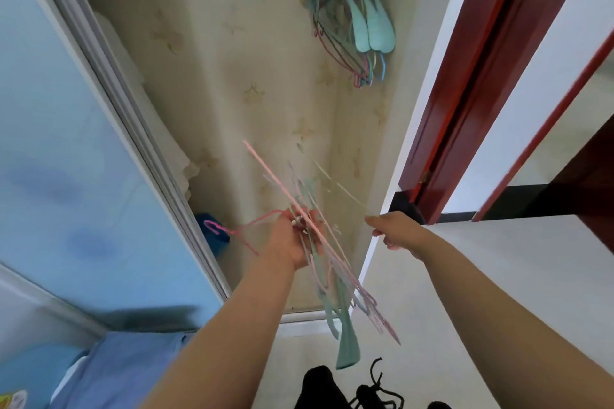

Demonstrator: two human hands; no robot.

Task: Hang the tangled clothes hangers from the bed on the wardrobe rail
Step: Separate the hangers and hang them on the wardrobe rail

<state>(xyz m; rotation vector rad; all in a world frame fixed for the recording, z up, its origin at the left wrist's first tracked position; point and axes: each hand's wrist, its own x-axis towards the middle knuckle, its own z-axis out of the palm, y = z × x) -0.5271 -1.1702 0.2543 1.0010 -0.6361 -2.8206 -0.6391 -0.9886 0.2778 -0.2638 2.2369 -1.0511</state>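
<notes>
Now left hand point(292, 242) fingers clamped on tangled bundle of pink and teal plastic hangers point(319, 242), steadying it; right hand point(393, 231) pinches thin pale hanger point(335, 184), likely teasing free. Hung pastel hangers point(355, 26) overhead.

The person's left hand point(292, 242) grips a tangled bundle of hangers point(327, 262), pink wire and teal plastic, held in front of the open wardrobe point(239, 83). The right hand point(395, 231), just beside the bundle, pinches a pale thin hanger point(339, 186) that sticks out of it. Up at the top right of the wardrobe, a cluster of hung hangers point(355, 20) dangles, and a blue sliding door point(66, 143) stands to the left.
</notes>
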